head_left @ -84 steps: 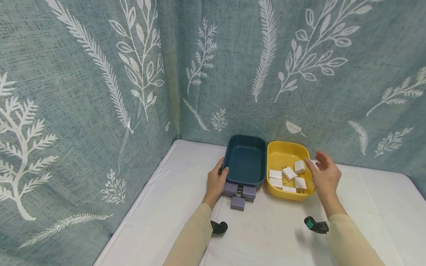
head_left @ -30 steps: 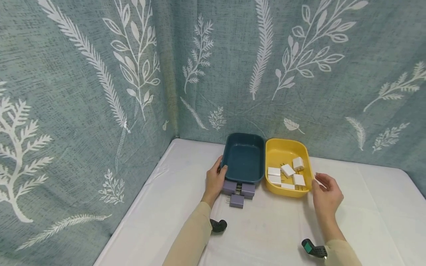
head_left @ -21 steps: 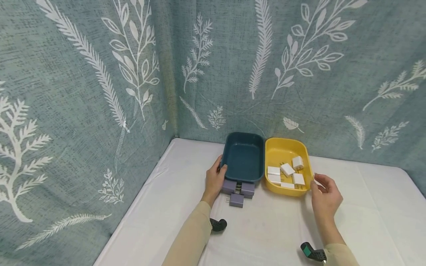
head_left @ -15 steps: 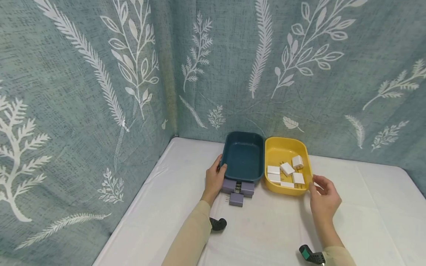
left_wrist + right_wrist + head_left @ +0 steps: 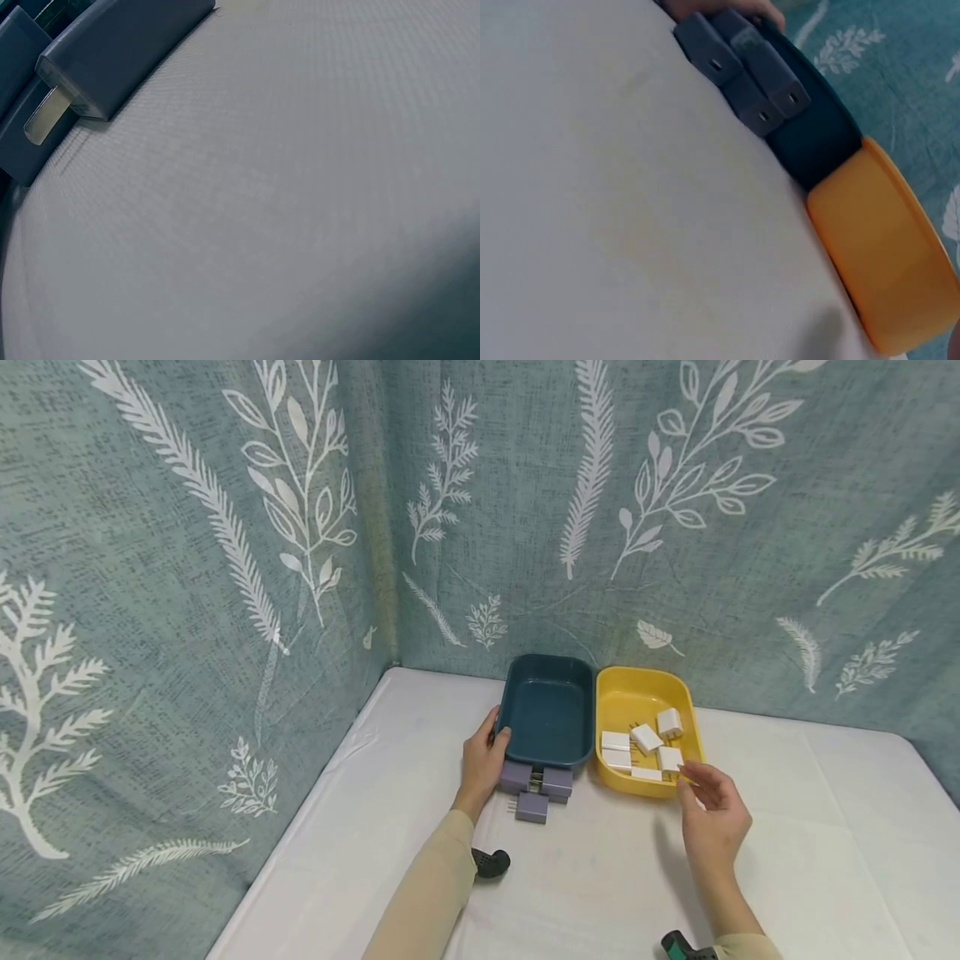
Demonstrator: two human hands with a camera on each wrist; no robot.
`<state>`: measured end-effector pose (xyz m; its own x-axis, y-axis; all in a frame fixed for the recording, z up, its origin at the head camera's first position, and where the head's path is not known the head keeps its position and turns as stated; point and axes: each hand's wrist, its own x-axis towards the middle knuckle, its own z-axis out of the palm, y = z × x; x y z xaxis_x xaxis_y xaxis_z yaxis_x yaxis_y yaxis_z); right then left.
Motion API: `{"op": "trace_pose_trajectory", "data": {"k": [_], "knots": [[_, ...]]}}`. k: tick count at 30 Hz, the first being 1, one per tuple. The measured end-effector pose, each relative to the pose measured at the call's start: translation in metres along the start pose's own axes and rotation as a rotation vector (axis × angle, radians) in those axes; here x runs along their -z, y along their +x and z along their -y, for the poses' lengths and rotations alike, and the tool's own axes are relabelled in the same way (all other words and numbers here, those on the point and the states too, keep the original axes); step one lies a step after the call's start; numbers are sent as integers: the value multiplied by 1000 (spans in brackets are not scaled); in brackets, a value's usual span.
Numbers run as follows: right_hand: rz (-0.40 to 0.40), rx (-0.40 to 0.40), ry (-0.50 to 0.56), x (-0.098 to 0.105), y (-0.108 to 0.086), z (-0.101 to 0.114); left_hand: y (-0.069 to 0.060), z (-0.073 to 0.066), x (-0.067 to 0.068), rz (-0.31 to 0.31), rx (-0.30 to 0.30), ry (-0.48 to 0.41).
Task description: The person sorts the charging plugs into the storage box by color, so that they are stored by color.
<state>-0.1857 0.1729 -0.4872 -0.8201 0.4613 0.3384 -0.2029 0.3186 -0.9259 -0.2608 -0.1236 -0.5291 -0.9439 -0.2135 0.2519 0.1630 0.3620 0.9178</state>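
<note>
Several white plugs (image 5: 645,739) in yellow tray (image 5: 630,698), right hand (image 5: 716,814) at corner (grasp unclear); left hand (image 5: 482,762) grips teal tray (image 5: 551,718).

- The loaded tray (image 5: 651,789) stands on the desk (image 5: 600,885), toward the far edge.
- Six adapters (image 5: 647,739) lie in the loaded tray: two at its near left, one along its near wall, one toward its middle, two at its right.
- The second tray (image 5: 549,718) stands just left of the loaded tray.
- The adapter cluster (image 5: 557,781) sits left of the loaded tray, directly before the second tray.
- The left hand (image 5: 482,766) is farthest left of the loaded tray, fingers on the second tray's outer side.
- The right hand (image 5: 716,814) is at the loaded tray's near right corner.
- The curtain (image 5: 525,510) hangs behind the loaded tray.
</note>
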Motion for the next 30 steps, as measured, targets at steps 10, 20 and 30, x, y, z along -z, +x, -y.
{"op": "trace_pose_trajectory", "data": {"k": [10, 20, 30], "knots": [[140, 106, 167, -16, -14, 10, -1, -3, 1, 7, 14, -3], [340, 146, 219, -37, -27, 18, 0, -1, 0, 0, 6, 2], [426, 104, 140, -50, -40, 41, 0, 0, 0, -5, -11, -5]]}}
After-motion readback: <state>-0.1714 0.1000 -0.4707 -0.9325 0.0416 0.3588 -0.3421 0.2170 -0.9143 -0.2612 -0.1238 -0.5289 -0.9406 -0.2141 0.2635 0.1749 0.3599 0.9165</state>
